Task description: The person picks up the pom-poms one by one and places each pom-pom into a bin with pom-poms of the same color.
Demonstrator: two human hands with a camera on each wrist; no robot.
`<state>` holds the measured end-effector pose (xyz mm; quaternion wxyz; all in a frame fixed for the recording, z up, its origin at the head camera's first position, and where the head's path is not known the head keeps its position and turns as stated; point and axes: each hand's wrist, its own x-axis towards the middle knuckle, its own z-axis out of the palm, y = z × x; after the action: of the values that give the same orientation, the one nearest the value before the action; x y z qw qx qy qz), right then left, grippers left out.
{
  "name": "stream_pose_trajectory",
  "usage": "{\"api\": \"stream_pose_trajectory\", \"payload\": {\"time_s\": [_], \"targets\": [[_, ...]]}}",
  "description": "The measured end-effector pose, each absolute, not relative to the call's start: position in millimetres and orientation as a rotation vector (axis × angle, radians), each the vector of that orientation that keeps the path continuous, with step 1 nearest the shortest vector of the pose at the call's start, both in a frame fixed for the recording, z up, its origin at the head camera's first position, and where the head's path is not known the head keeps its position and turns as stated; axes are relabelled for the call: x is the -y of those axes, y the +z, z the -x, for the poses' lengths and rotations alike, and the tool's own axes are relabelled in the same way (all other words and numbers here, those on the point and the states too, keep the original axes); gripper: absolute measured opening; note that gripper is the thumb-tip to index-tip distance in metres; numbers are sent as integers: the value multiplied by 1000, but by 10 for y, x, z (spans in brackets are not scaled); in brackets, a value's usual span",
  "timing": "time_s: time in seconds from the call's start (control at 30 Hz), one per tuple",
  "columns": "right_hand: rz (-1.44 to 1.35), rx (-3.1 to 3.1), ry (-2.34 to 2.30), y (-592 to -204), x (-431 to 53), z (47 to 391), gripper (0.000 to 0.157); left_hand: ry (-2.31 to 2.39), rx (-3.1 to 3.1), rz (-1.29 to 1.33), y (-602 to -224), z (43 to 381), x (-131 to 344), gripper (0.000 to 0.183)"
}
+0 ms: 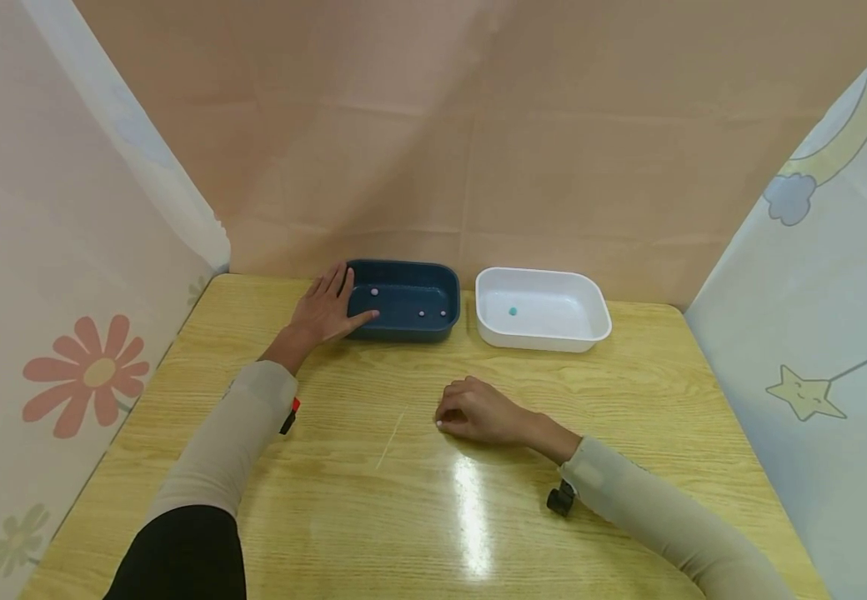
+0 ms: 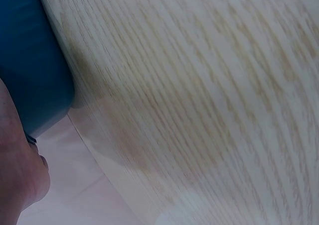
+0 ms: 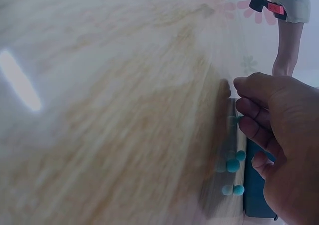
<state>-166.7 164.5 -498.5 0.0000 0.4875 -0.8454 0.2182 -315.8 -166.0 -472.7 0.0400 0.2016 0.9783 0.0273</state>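
My left hand (image 1: 323,312) rests over the left end of a dark blue tray (image 1: 403,335), fingers straight and thumb reaching along its front rim. Several small pinkish balls, one of them a lilac ball (image 1: 374,292), lie in that tray. The left wrist view catches part of the same hand (image 2: 17,170) beside the tray's side (image 2: 40,65). My right hand (image 1: 482,412) is low over the table with curled fingers; I cannot tell whether its fingertips hold anything. Near those fingers (image 3: 256,128), several teal balls (image 3: 233,165) sit on the table in the right wrist view.
A white tray (image 1: 542,342) stands right of the blue one, with one teal ball (image 1: 513,312) inside. Both trays stand at the back of the wooden table (image 1: 351,500), close to a brown cloth backdrop (image 1: 418,167). Patterned sheets hang at the left (image 1: 43,275) and right (image 1: 839,292).
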Motion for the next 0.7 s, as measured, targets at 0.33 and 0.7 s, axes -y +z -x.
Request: {"api": "stream_pose_trajectory", "payload": {"time_s": [0.33, 0.7], "targets": [[-1508, 2657, 762, -4930, -1653, 1691, 5, 76, -2996, -619, -4740, 3166, 1665, 107], [-1515, 2592, 792, -4864, -1677, 1772, 5, 82, -2999, -616, -4726, 3156, 1659, 106]]}}
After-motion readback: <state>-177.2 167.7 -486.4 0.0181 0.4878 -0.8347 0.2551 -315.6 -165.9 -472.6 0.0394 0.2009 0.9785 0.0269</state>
